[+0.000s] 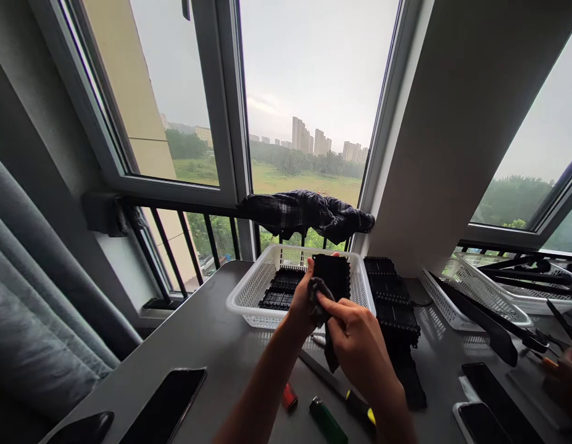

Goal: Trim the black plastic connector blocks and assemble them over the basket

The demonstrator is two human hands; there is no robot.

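Note:
My left hand (300,302) grips a flat black plastic panel (332,271) with toothed edges, raised over the near side of a white mesh basket (251,313). In my right hand (362,339) is a dark crumpled cloth (319,293), its tail hanging below the fingers. The index finger of that hand presses the cloth near my left hand, at the panel's lower left corner. More black toothed panels (279,299) lie inside the basket. Beside it, to the right, several similar panels (391,296) are laid in an overlapping row.
A tool with a black-and-yellow handle (357,404), a red lighter (289,396) and a green lighter (327,420) lie in front. A phone (168,404) is at left. Rightward are another basket (452,302) with long black parts, more phones (482,422) and another person's hand (563,376).

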